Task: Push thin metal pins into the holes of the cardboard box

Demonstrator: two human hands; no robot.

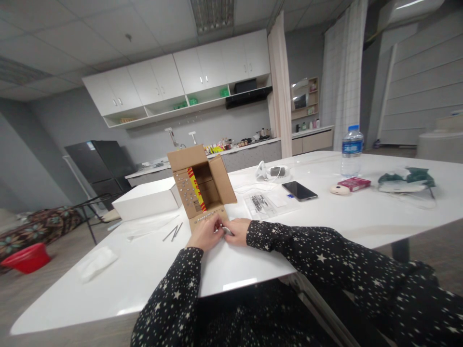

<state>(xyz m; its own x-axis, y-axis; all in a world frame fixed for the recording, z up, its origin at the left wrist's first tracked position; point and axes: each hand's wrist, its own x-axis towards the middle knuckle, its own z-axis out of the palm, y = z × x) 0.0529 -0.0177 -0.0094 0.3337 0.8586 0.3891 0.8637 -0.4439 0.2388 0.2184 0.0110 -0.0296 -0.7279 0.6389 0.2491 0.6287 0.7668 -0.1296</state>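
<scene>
An open cardboard box (213, 185) lies on the white table with its opening towards me and its flaps spread. Red and yellow tape (196, 189) runs along one side, and small pale dots stud that side and the lower flap (209, 218). At the edge of this flap my left hand (206, 233) is closed in a pinch; what its fingertips hold is too small to name. Touching it from the right, my right hand (238, 231) is also closed, its thumb and fingers around a small pale grey piece (227, 231) that is mostly hidden.
Left of the box are two thin dark sticks (175, 232), a crumpled white tissue (97, 263) and a long white box (146, 200). To the right lie a clear plastic packet (261, 205), a phone (299, 191), a maroon pack (354, 184) and an upright water bottle (351, 152).
</scene>
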